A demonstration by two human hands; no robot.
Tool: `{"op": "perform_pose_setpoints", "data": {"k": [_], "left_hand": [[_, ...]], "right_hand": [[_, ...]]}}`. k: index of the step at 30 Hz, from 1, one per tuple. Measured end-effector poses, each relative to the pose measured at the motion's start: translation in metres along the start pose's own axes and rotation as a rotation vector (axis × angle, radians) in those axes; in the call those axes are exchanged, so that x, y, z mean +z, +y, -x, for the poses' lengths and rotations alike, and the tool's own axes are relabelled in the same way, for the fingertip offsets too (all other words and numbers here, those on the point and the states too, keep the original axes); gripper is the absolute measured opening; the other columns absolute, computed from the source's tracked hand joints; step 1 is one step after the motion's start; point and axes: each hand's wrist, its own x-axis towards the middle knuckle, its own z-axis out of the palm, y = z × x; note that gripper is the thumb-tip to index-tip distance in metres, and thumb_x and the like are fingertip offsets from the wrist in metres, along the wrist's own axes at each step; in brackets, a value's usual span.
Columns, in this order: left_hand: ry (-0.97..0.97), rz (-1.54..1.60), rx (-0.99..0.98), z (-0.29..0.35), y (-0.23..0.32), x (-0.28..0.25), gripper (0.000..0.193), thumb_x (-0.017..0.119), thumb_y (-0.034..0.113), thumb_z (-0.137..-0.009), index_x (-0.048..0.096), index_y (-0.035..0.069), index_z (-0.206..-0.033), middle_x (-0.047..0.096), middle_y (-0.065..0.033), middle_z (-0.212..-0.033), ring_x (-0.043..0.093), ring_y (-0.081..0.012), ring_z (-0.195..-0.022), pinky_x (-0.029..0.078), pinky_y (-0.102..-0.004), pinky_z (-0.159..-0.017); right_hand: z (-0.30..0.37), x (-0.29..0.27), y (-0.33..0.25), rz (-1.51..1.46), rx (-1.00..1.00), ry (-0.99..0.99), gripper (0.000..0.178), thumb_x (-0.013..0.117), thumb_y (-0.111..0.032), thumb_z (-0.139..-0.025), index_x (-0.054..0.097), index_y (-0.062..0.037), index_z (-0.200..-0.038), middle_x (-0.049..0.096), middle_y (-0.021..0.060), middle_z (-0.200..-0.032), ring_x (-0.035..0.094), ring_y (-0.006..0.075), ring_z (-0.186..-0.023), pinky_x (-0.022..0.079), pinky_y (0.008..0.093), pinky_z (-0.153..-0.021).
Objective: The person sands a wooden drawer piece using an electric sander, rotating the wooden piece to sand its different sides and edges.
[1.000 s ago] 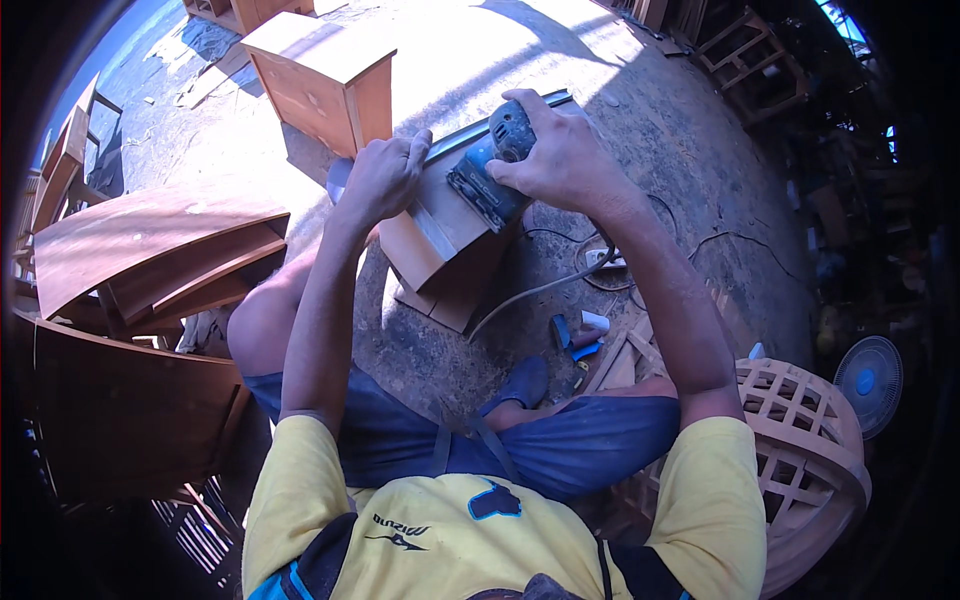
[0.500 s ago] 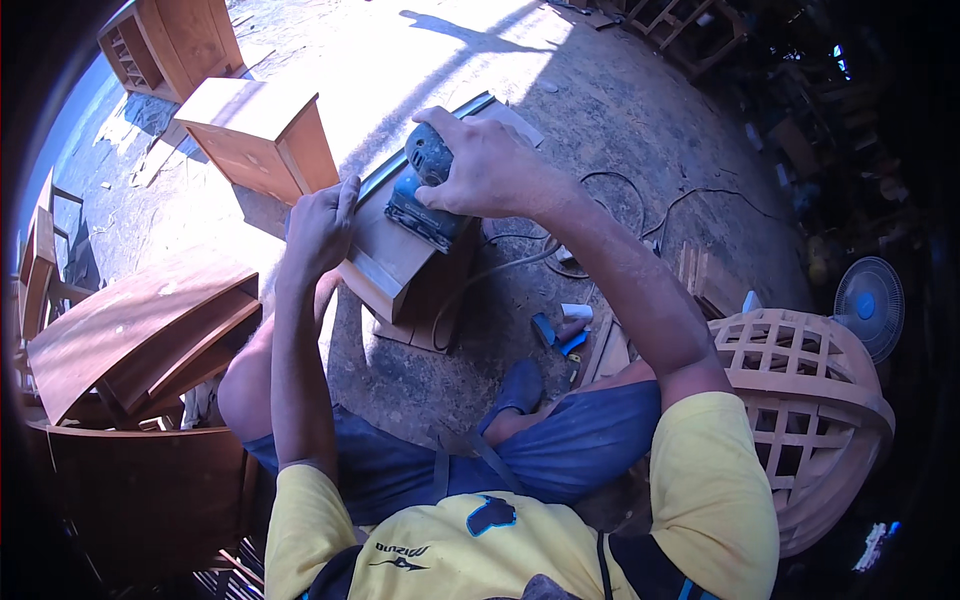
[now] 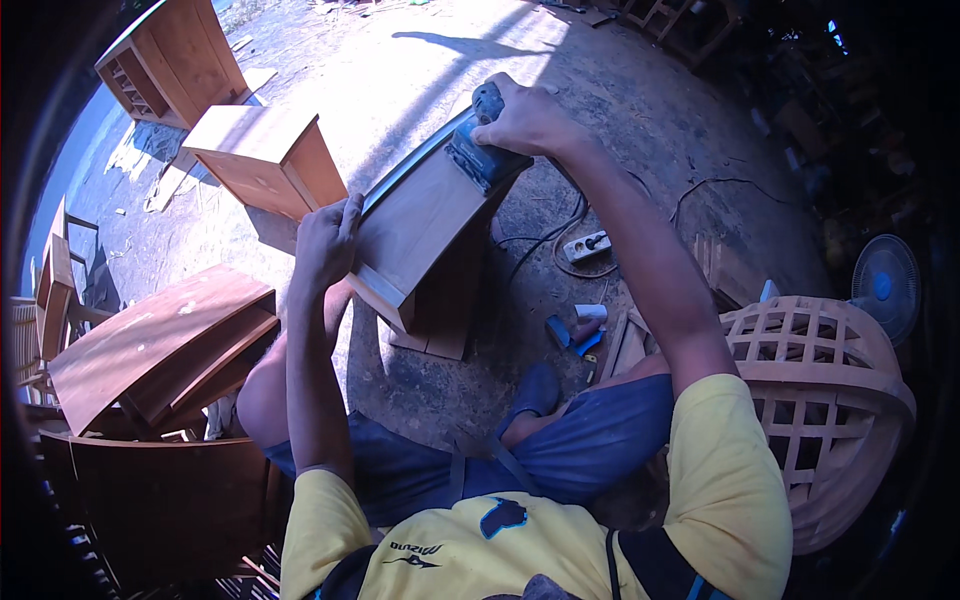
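Observation:
My right hand (image 3: 535,118) is wrapped round the top of a blue-green power sander (image 3: 480,155). The sander's flat pad rests on the far end of a pale wooden panel (image 3: 415,215), which forms the upper face of a box-like wooden piece, perhaps a drawer. My left hand (image 3: 328,240) grips the panel's left edge near its close end, fingers curled over the rim. A shiny strip (image 3: 420,155) runs along that far-left edge. Part of the box's underside lies in shadow.
A white power strip (image 3: 587,246) with cables lies on the floor at the right. Wooden cabinets (image 3: 265,150) stand at the far left, and brown curved panels (image 3: 160,345) at the near left. A wooden lattice frame (image 3: 815,410) and a fan (image 3: 885,285) are at the right.
My right hand has slid the sander away from me and to the right, toward the panel's far end. My left hand keeps its hold on the edge. The view has shifted slightly.

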Motion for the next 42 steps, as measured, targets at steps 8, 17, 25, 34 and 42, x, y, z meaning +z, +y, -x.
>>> {"op": "perform_pose_setpoints", "data": {"k": [8, 17, 25, 34, 42], "left_hand": [[0.006, -0.004, -0.045, 0.0, -0.003, -0.001, 0.056, 0.047, 0.045, -0.115, 0.073, -0.001, -0.096, 0.068, -0.0323, -0.088, 0.068, -0.0524, -0.09, 0.052, -0.0544, -0.08], [0.067, 0.226, -0.001, -0.001, -0.01, 0.006, 0.06, 0.04, 0.043, -0.117, 0.077, -0.004, -0.117, 0.079, -0.0245, -0.11, 0.075, -0.0368, -0.107, 0.053, -0.0426, -0.1], [0.018, 0.77, -0.115, 0.022, -0.023, 0.01, 0.056, 0.039, 0.033, -0.113, 0.077, -0.007, -0.125, 0.08, -0.0173, -0.123, 0.072, -0.0255, -0.116, 0.049, -0.0368, -0.112], [0.027, 0.659, 0.087, 0.017, -0.034, 0.025, 0.05, 0.039, 0.019, -0.104, 0.072, -0.009, -0.13, 0.076, -0.0175, -0.123, 0.067, -0.0242, -0.118, 0.048, -0.0346, -0.11], [0.084, 0.67, 0.105, 0.014, -0.039, 0.024, 0.052, 0.038, 0.026, -0.108, 0.075, -0.006, -0.126, 0.077, -0.0239, -0.121, 0.072, -0.0334, -0.115, 0.051, -0.0423, -0.107]], "right_hand": [[0.041, 0.011, -0.049, -0.009, -0.222, -0.039, 0.091, 0.083, -0.046, -0.079, 0.05, -0.0073, -0.154, 0.074, 0.0301, -0.123, 0.073, 0.0441, -0.117, 0.056, 0.0486, -0.107], [-0.004, -0.008, -0.007, 0.086, 0.112, 0.045, 0.1, 0.081, -0.047, -0.079, 0.044, 0.0008, -0.159, 0.07, 0.0311, -0.135, 0.071, 0.0425, -0.125, 0.055, 0.047, -0.11], [0.074, 0.021, -0.118, 0.009, -0.26, -0.09, 0.086, 0.079, -0.044, -0.085, 0.047, 0.0003, -0.152, 0.074, 0.0314, -0.12, 0.073, 0.0482, -0.116, 0.056, 0.0533, -0.106], [0.056, 0.01, -0.092, 0.007, -0.081, 0.008, 0.085, 0.085, -0.041, -0.082, 0.052, -0.0017, -0.149, 0.074, 0.0289, -0.119, 0.075, 0.0437, -0.114, 0.058, 0.0497, -0.104], [0.072, 0.015, -0.122, 0.049, -0.169, -0.056, 0.088, 0.084, -0.042, -0.084, 0.047, -0.0023, -0.153, 0.074, 0.0323, -0.116, 0.074, 0.0478, -0.113, 0.058, 0.0515, -0.103]]}}
